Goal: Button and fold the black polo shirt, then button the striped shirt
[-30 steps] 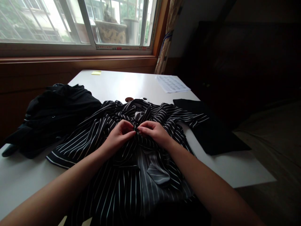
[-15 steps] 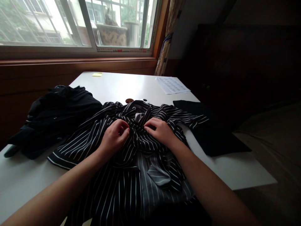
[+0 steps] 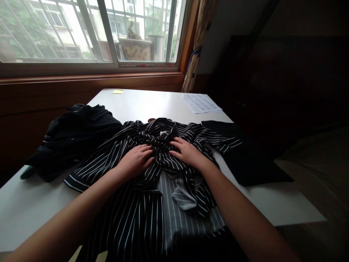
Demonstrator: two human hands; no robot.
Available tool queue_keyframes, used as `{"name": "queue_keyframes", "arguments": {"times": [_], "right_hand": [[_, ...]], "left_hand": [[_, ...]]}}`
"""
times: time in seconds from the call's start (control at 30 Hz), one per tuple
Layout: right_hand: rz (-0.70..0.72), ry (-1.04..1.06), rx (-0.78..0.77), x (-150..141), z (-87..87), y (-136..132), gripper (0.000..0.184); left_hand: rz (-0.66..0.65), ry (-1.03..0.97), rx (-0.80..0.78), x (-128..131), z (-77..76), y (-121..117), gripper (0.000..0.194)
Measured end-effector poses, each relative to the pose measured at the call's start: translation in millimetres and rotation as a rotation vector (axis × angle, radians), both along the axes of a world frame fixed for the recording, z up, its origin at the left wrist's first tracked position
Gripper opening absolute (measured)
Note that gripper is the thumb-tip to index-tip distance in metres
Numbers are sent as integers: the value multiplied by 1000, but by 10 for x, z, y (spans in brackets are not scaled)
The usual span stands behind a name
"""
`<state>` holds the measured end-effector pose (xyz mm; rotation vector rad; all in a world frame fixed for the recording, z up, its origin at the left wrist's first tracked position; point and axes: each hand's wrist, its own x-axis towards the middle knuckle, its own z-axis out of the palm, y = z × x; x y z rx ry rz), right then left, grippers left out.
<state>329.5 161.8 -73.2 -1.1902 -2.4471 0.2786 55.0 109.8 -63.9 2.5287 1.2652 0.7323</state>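
A black garment with white stripes lies spread and rumpled on the white table, its collar toward the window and its lower part toward me. My left hand rests on the left of its front, fingers stretched out flat over the folds. On the other side of the front, my right hand lies on the cloth with its fingers apart. Between the hands runs a bunched, twisted band of the striped fabric. Below them the front falls apart and shows a greyer inner side.
A heap of black clothing sits at the left, and a flat black cloth lies under the right sleeve. Printed sheets and a yellow sticky note are at the far end of the white table, by the window.
My hands were pinched together at the garment's middle. They have drawn apart to either side, and the fingers have straightened and come down flat on the cloth. The view has tilted up slightly.
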Motion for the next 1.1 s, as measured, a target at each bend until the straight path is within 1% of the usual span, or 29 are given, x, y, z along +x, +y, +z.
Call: {"name": "queue_keyframes", "arguments": {"times": [0.1, 0.23, 0.3, 0.37, 0.47, 0.53, 0.63, 0.67, 0.73, 0.8, 0.87, 0.97, 1.03, 1.1], "right_hand": [[-9, -55, 7, 30, -71, 175, 45], [-33, -144, -24, 31, -101, 396, 49], [-62, -171, -44, 17, -84, 483, 50], [-89, -170, -56, -5, -54, 539, 50], [-113, -83, -75, -40, 22, 528, 45], [-100, 46, -56, -55, 110, 432, 40], [-23, 225, 20, -65, 288, 140, 28], [5, 240, 34, -68, 346, 14, 26], [54, 185, 32, -77, 430, -249, 24], [51, 103, 36, -92, 452, -484, 24], [37, 31, 32, -107, 413, -663, 20], [14, -65, 85, -121, 298, -836, 8], [15, -116, 149, -123, 230, -918, 9], [33, -140, 194, -128, 187, -984, 15]], "left_hand": [[5, 53, 15, -21, -37, 57, 35], [50, 246, 42, -25, -77, 178, 46], [76, 327, 53, -10, -94, 263, 50], [111, 375, 57, 8, -103, 351, 50], [139, 380, 59, 8, -86, 441, 47], [121, 323, 78, -15, -35, 444, 44], [106, 165, 110, -50, 118, 337, 36], [103, 119, 117, -50, 182, 273, 33], [66, 82, 119, -20, 301, 114, 29], [-8, 98, 99, 45, 373, -56, 26], [-65, 158, 77, 121, 371, -194, 25], [-73, 221, 56, 184, 256, -280, 21], [-51, 176, 20, 172, 158, -257, 17], [-43, 69, -51, 129, 80, -201, 13]]}}
